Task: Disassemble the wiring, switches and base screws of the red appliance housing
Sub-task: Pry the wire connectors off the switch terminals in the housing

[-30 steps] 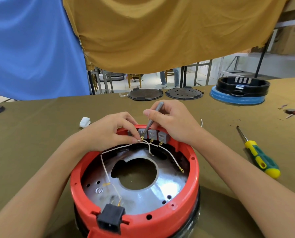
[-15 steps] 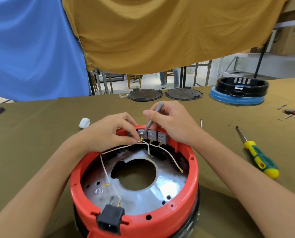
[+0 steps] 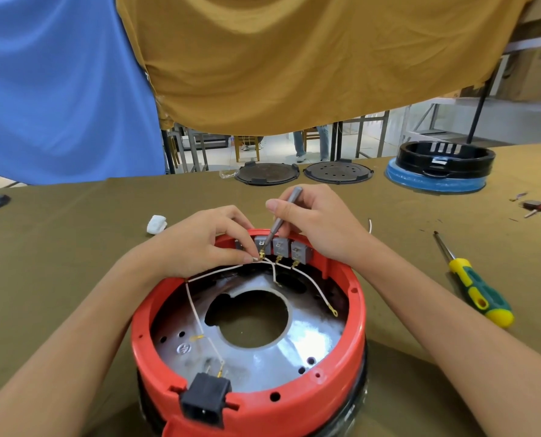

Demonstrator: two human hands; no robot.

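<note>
Housing: the red appliance housing sits upturned on the olive table cloth, directly before the worker; it looks like rigid plastic around a shiny metal plate.
Switches: grey switch blocks line the rim at 12 o'clock.
Left hand: the left hand pinches a thin white wire by its brass terminal at the leftmost block in clear view.
Right hand: the right hand grips a slim grey tool, tip on that terminal.
Handling: the wire looks limp and light, the spade connector small and likely tight; best held at the metal lug, not the insulation, which could tear.
Spare tool: a green-and-yellow screwdriver lies at 3 o'clock, well apart.
Socket: a black power inlet sits at 6 o'clock.
</note>
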